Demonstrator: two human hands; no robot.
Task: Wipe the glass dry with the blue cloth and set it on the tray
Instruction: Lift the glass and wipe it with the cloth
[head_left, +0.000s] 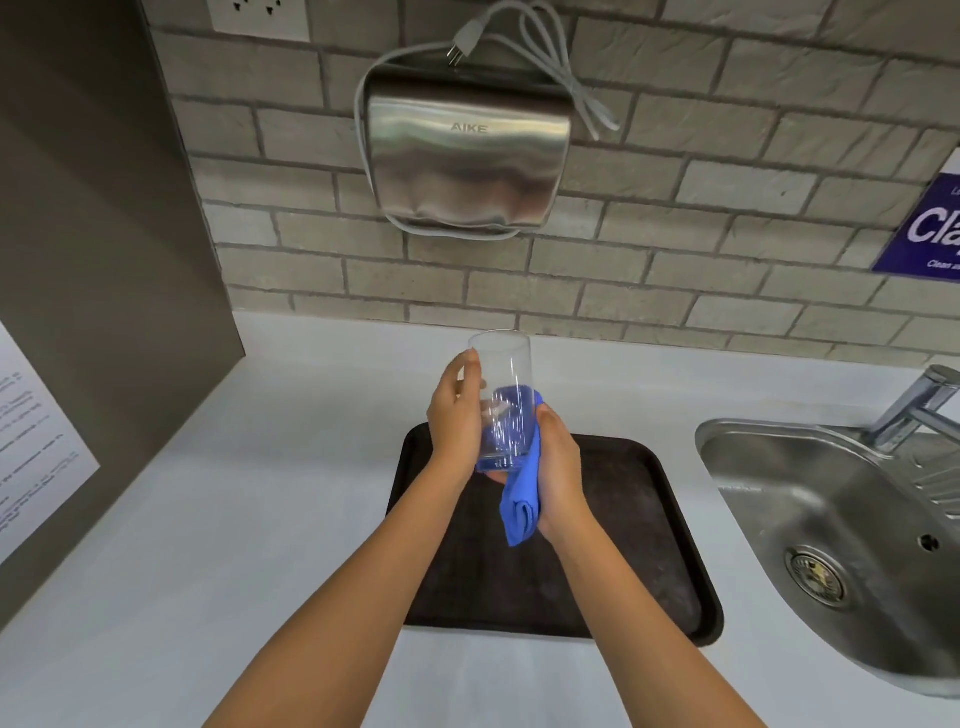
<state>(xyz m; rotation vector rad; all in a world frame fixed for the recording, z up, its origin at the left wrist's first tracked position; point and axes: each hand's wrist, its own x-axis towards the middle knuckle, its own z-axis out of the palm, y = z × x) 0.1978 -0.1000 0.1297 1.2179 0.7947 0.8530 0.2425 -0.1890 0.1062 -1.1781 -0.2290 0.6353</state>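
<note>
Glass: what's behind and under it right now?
Blue cloth shows through the glass, pressed against its far side and base by the right hand. Dark tray lies below, not touching. Right fingers behind the cloth are hidden.

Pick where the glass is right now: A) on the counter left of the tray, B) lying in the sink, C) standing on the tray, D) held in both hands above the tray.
D: the glass is off the surface, with the left hand on its side and the right hand pressing the cloth to it, above the tray.
</note>
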